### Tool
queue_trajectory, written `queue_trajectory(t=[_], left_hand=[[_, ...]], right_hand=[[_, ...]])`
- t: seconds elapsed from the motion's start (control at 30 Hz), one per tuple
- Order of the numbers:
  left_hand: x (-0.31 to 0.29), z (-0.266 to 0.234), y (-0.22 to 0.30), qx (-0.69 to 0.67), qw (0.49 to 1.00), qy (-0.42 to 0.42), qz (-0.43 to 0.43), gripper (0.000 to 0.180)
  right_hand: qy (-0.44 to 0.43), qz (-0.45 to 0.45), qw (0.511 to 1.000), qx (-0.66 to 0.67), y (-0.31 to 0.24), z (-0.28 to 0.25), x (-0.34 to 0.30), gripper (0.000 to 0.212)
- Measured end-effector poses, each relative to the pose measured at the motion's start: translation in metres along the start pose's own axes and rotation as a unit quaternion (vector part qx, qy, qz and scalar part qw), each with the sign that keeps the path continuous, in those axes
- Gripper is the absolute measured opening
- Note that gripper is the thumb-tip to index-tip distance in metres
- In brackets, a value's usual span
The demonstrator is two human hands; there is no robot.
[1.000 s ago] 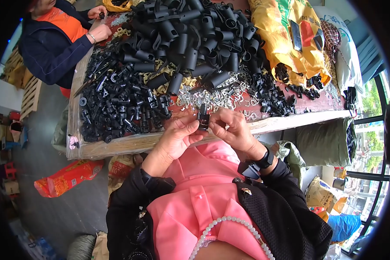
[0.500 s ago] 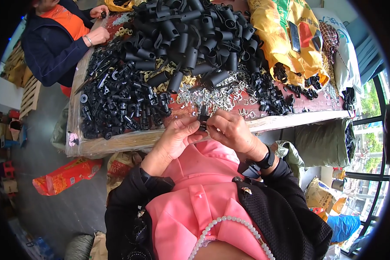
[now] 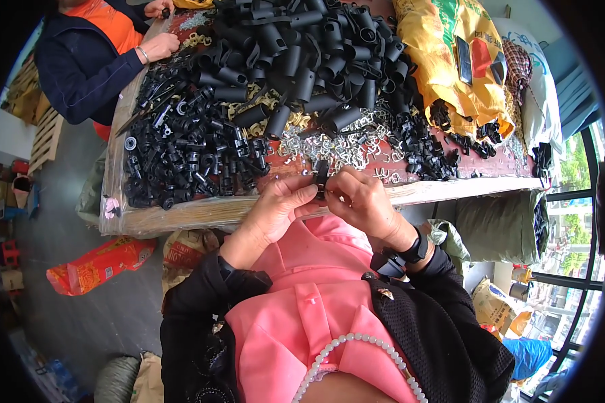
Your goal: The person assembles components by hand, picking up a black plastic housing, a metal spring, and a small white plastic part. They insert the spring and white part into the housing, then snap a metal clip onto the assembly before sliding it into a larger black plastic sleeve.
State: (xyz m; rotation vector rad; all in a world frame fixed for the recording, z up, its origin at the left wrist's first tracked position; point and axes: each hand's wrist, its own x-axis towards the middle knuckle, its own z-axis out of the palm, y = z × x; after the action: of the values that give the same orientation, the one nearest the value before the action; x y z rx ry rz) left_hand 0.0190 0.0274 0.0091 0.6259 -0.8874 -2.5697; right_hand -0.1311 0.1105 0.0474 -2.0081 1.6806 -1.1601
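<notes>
Between my two hands, at the table's near edge, is a small black part (image 3: 320,176), upright and partly hidden by fingers. My left hand (image 3: 279,209) pinches it from the left with thumb and fingers. On the other side my right hand (image 3: 363,203) has its fingers curled and pressed against the part's lower end; whether it grips a second, smaller piece is hidden. Just beyond my hands lies a spread of small silvery metal clips (image 3: 339,149). A heap of small black fittings (image 3: 195,151) is left of them, and a pile of black tubes (image 3: 296,64) rises behind.
The wooden table edge (image 3: 202,213) runs in front of me. A yellow woven sack (image 3: 444,60) spills small black pieces (image 3: 437,154) at the right, with a phone (image 3: 463,59) on it. A co-worker's hand (image 3: 160,47) is at the far left. A red bag (image 3: 101,265) lies on the floor.
The view has shifted slightly. The black part stands a little more to the right between my fingers, and my right hand's fingers have shifted slightly around its lower end.
</notes>
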Motion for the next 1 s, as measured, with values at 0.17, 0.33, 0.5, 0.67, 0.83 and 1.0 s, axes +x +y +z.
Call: queue_trajectory(t=[0.17, 0.33, 0.5, 0.67, 0.83, 1.0], left_hand=[[0.002, -0.004, 0.0, -0.001, 1.0, 0.007, -0.006, 0.022], [0.003, -0.008, -0.003, -0.017, 1.0, 0.008, -0.019, 0.022], [0.002, -0.002, 0.0, -0.038, 0.999, 0.01, -0.02, 0.021], [0.0, -0.007, -0.001, -0.077, 0.996, -0.023, -0.036, 0.02], [0.0, -0.007, -0.003, -0.086, 0.995, -0.031, -0.039, 0.02], [0.0, -0.013, -0.01, -0.1, 0.994, -0.035, -0.035, 0.02]], right_hand=[[-0.021, -0.048, 0.994, -0.091, 0.0, -0.002, 0.002, 0.015], [-0.06, -0.12, 0.981, -0.138, 0.005, -0.003, 0.001, 0.015], [-0.031, -0.087, 0.985, -0.146, 0.008, -0.002, -0.002, 0.013], [0.017, -0.05, 0.997, -0.048, 0.008, -0.002, -0.004, 0.012], [0.009, -0.043, 0.999, 0.018, 0.011, -0.002, -0.005, 0.013], [-0.025, -0.05, 0.998, -0.009, 0.01, -0.003, -0.006, 0.013]])
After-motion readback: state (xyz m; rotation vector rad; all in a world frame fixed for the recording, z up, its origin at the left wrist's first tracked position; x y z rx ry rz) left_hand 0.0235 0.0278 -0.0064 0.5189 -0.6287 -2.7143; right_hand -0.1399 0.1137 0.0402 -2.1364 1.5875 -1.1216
